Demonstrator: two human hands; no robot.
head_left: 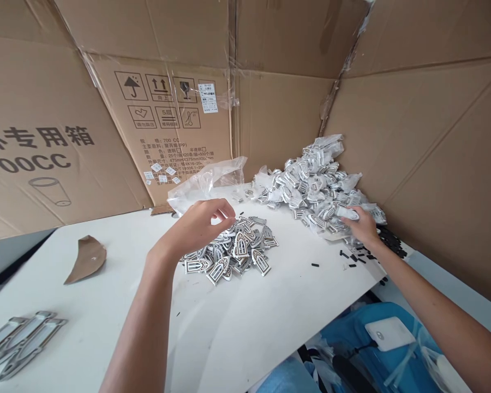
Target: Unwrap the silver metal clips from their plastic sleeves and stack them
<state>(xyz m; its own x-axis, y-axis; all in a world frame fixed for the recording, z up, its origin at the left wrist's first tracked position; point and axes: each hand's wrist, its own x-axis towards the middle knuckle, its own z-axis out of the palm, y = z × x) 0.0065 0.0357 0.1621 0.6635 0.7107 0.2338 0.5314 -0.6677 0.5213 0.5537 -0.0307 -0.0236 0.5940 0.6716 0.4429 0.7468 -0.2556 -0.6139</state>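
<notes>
My left hand is over a pile of loose arch-shaped metal pieces with window-like cut-outs. Its thumb and forefinger curl together in a pinch at the pile's back edge, and whatever sits between the tips is too small to make out. On the right, my right hand grips a small plastic-wrapped piece, pale and partly covered by the fingers. This hand is at the front right edge of a heap of similar pieces in clear plastic bags.
Cardboard walls surround the white table. A clear plastic bag lies behind the loose pile. Small black strips are scattered at right. A torn cardboard scrap and larger metal frames lie left. Below stands a blue container.
</notes>
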